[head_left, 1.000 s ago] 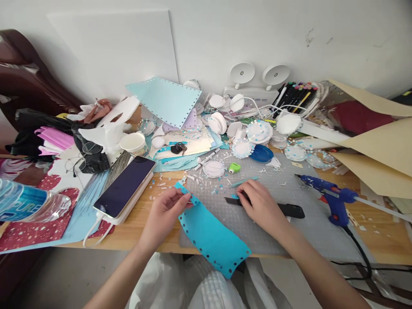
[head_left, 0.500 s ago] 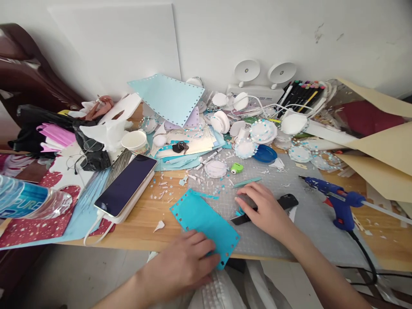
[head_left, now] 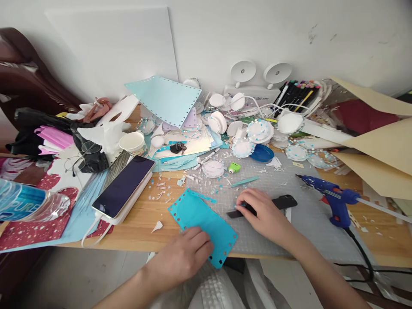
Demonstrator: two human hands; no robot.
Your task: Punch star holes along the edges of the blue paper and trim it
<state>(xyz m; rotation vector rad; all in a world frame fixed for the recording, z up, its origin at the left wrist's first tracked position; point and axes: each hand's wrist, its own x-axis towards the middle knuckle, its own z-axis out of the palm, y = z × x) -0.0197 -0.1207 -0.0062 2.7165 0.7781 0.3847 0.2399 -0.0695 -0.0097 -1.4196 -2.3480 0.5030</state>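
A bright turquoise sheet of paper (head_left: pixel 206 219) with small star-shaped holes along its edges lies at the table's front edge, overlapping the grey cutting mat (head_left: pixel 264 244). At its lower left edge rests my left hand (head_left: pixel 182 253), fingers curled together; whatever they hold is hidden. My right hand (head_left: pixel 262 212) is above a black utility knife (head_left: pixel 285 201) lying on the mat. Its thumb and forefinger are pinched, with a speck of blue at the tips too small to name. A narrow turquoise strip (head_left: pixel 244 182) lies just beyond that hand.
A blue glue gun (head_left: pixel 337 199) stands on the right with its cable hanging down. Left are a phone (head_left: pixel 124 186), paper cup (head_left: pixel 131 142) and water bottle (head_left: pixel 28 199). Behind lie a green punch (head_left: pixel 234 167), white paper rounds (head_left: pixel 260 131) and a blue lid (head_left: pixel 262 152).
My right thumb and forefinger have closed together over the knife. My left hand has drawn back slightly to the left on the turquoise paper, its fingers more curled.
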